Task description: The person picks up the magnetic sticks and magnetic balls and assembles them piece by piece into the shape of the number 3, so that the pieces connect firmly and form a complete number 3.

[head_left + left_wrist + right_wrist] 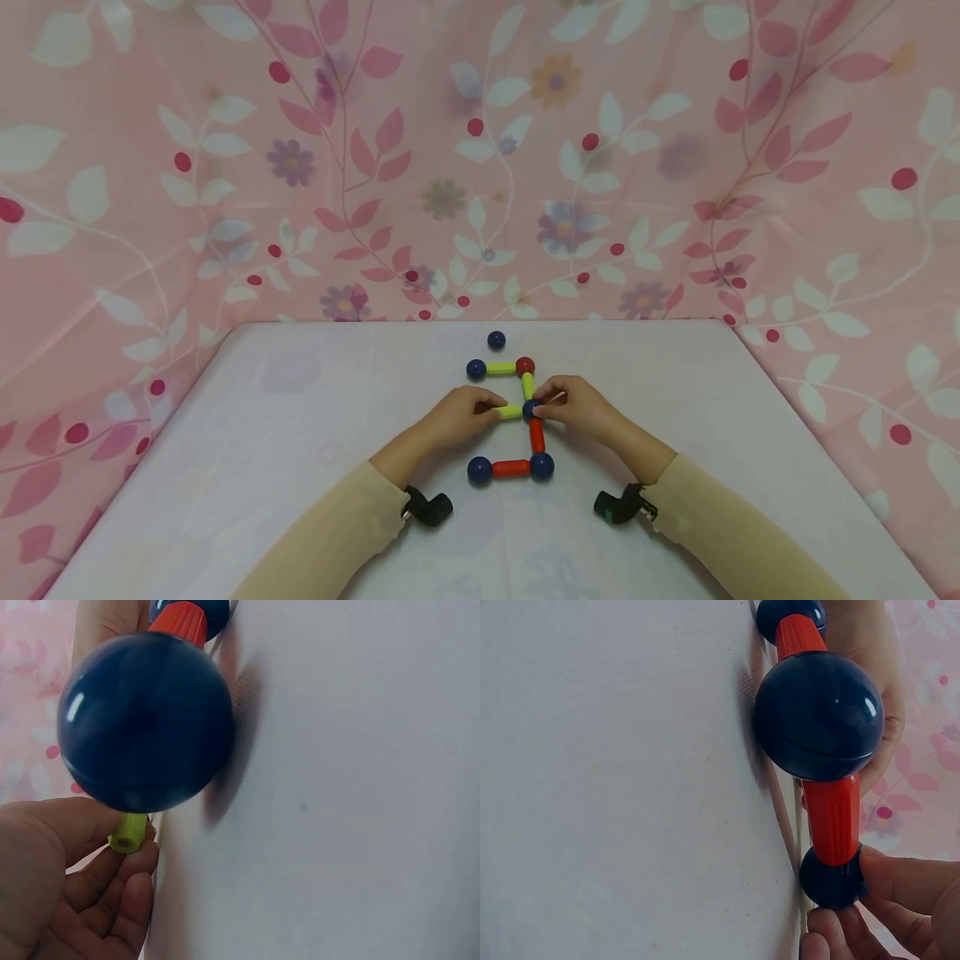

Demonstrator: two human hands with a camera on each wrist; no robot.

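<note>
In the head view my left hand (pixel 459 415) pinches a yellow-green rod (pixel 510 412) by its left end. The rod's other end meets a blue ball (pixel 529 410), which my right hand (pixel 583 408) grips between thumb and fingers. From that ball another yellow-green rod (pixel 528 385) runs back to a red ball (pixel 525 367), and a red rod (pixel 537 436) runs forward to a corner blue ball (pixel 542 467). Close up in the left wrist view, a large blue ball (pixel 146 724) partly hides the pinched rod (pixel 128 834).
At the front a red rod (pixel 512 468) links the corner to an end blue ball (pixel 480 471). Behind, a yellow-green rod (pixel 501 368) joins the red ball to a blue ball (pixel 476 369). One separate blue ball (pixel 497 340) lies near the back edge of the white table (pixel 337 533).
</note>
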